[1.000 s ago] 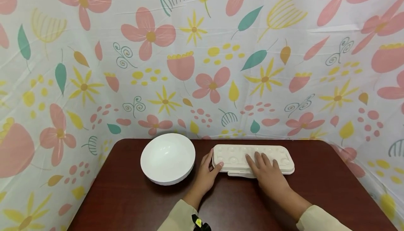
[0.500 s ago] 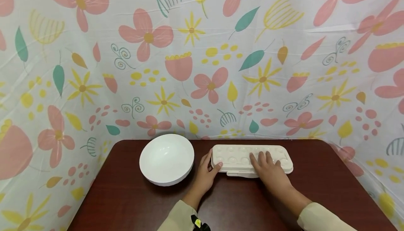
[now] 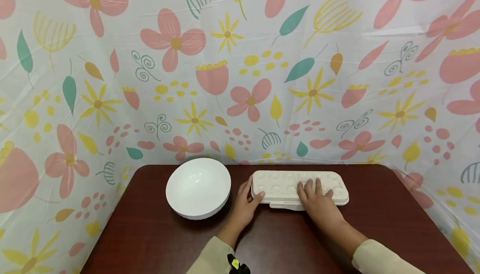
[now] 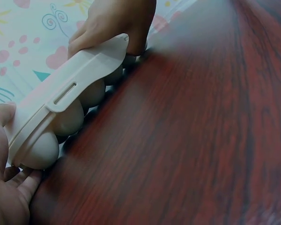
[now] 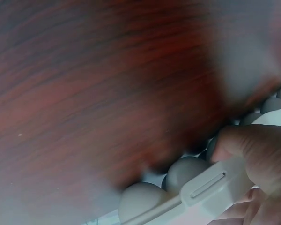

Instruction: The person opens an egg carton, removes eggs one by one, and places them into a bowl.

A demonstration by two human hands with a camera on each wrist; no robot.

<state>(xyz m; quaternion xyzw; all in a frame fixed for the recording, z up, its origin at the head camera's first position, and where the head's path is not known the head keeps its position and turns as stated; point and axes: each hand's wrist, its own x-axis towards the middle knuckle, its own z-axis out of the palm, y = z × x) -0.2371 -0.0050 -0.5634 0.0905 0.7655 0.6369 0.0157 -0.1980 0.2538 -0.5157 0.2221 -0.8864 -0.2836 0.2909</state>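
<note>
A closed white egg carton (image 3: 285, 182) lies lengthwise on the dark red table (image 3: 150, 240). My left hand (image 3: 245, 205) grips its left end, thumb on the lid's corner and fingers against the end. My right hand (image 3: 318, 203) lies over the lid right of the middle, fingers spread on top. In the left wrist view the egg carton (image 4: 79, 79) shows its rounded cups and front latch slot, with the right hand (image 4: 117, 18) clasping the lid's edge farther along. In the right wrist view the thumb presses the egg carton (image 5: 210, 192) at its front lip beside the latch.
A white bowl (image 3: 198, 187) stands just left of the left hand, close to the carton's end. A floral cloth (image 3: 240, 78) walls in the table at the back and both sides. Bare tabletop stretches in front of the carton and to its right.
My right hand has shifted slightly to the right along the lid. The carton, the bowl and my left hand have stayed where they were.
</note>
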